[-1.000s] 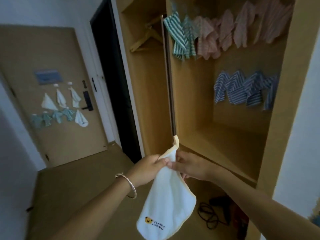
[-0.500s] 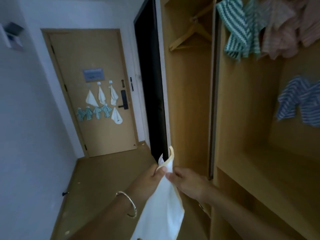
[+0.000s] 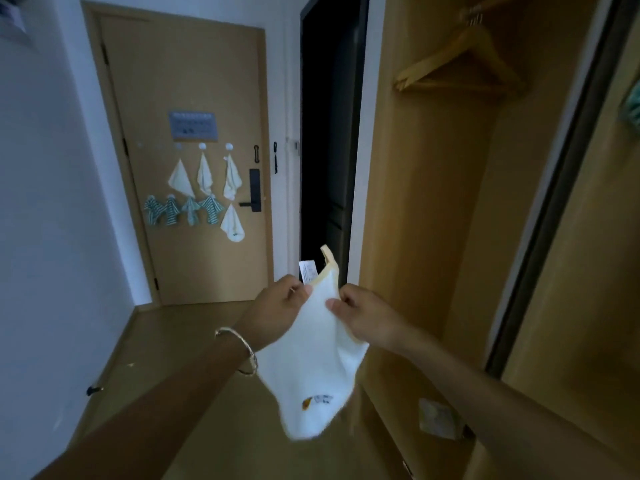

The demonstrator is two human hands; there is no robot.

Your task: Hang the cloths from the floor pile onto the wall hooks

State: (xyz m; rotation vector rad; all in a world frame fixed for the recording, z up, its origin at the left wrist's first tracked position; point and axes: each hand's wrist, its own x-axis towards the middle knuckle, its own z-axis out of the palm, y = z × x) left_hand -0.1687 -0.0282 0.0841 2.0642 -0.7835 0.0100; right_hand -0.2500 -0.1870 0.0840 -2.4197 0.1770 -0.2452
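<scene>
View's swung off the wardrobe point(image 3: 433, 202) toward the door point(image 3: 194, 81); left hand point(image 3: 277, 311) and right hand point(image 3: 363, 315) both pinching the white cloth point(image 3: 311, 368) over wood floor point(image 3: 166, 341).

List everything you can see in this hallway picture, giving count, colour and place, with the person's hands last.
door: one, tan wood, far end of hall
sign: one, grey, upper door
lock handle: one, black, door's right edge
white cloths: four, white, hanging on door
striped cloths: four, green and white, lower row on door
doorway: one, dark, right of door
wardrobe: one, tan wood, right side
hangers: count unclear, wooden, top of wardrobe
held cloth: one, white with yellow trim, centre, between both hands
bracelet: one, silver, left wrist
left hand: one, pinches held cloth's top edge
right hand: one, pinches the same edge
</scene>
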